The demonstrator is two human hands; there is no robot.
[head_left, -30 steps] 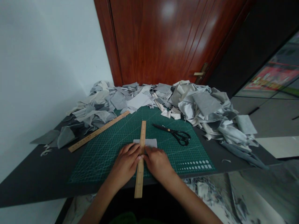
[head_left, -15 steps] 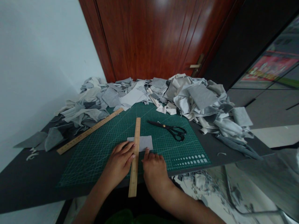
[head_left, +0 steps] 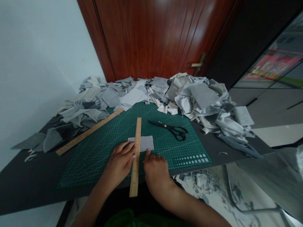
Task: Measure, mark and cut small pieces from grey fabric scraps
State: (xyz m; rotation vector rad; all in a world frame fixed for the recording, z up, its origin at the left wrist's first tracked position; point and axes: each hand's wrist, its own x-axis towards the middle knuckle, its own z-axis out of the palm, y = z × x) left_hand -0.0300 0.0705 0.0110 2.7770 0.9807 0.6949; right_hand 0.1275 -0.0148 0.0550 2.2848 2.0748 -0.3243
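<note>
A small grey fabric piece (head_left: 146, 143) lies on the green cutting mat (head_left: 99, 157). Across its left part runs a wooden ruler (head_left: 135, 164), its near end jutting past the table edge. My left hand (head_left: 123, 157) lies flat, fingers stretched over the fabric's left end, fingertips against the ruler's left side. To the right of the ruler, my right hand (head_left: 155, 167) has its index finger reaching the fabric's near edge. Its other fingers are curled under, and whatever they may hold is hidden. Black scissors (head_left: 169, 127) lie closed on the mat beyond my right hand.
Grey and white fabric scraps (head_left: 203, 94) are heaped along the back and both sides of the dark table (head_left: 30, 186). A second wooden ruler (head_left: 90, 132) lies slanted on the left. Behind stands a wooden door (head_left: 151, 37). Offcuts (head_left: 203, 186) litter the floor at right.
The whole view has shifted slightly. Both hands, the ruler and the fabric piece keep their places relative to each other.
</note>
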